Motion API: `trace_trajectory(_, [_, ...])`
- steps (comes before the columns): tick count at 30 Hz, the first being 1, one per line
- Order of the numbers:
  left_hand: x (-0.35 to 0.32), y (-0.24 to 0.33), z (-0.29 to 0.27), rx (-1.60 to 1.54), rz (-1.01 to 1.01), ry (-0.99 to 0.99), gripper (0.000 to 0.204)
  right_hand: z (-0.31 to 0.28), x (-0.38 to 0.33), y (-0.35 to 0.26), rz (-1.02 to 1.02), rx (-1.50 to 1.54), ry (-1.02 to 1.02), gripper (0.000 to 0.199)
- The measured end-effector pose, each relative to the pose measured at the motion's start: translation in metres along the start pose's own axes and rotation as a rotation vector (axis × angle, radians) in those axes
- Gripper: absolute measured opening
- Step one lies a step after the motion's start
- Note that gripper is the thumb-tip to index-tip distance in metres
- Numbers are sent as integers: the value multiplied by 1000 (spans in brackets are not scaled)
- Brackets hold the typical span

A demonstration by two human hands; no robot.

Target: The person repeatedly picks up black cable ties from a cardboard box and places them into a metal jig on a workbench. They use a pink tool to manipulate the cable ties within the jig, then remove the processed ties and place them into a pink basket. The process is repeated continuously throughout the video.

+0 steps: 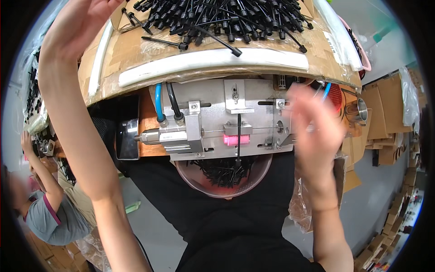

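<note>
My left hand [79,25] is raised at the upper left beside a heap of black plastic rods with capped ends [222,20]; the top edge cuts off its fingers. My right hand [317,122], smeared by motion, is over the right end of a metal fixture plate [213,97], and its fingers cannot be made out. One black rod [239,136] stands in the middle of the fixture, in front of a pink block [231,139]. A pneumatic cylinder [174,139] sits on the plate's left side, with a blue and a black hose [169,97] running to it.
A bowl [181,174] of black rods is below the fixture, above my lap. White foam strips [213,67] edge the cardboard tray. A dark phone [128,131] lies left of the fixture; a red mesh basket [335,96] and a metal cup [360,111] are right. Another person [59,217] works at far left.
</note>
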State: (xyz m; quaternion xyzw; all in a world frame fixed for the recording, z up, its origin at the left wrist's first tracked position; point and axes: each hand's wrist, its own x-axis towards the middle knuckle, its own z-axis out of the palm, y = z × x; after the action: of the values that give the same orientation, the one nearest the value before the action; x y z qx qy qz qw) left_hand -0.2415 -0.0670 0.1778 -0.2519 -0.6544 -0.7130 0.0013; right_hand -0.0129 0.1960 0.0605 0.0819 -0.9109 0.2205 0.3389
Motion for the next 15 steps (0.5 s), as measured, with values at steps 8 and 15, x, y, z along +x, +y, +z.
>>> trace_trajectory(8, [-214,-62,107,896,373,-85,72,-33,108,100,173,-88,-377,14])
trace_trajectory(15, [-261,-114,150,1057,248,-269,58,-103,86,112,396,693,-57,35])
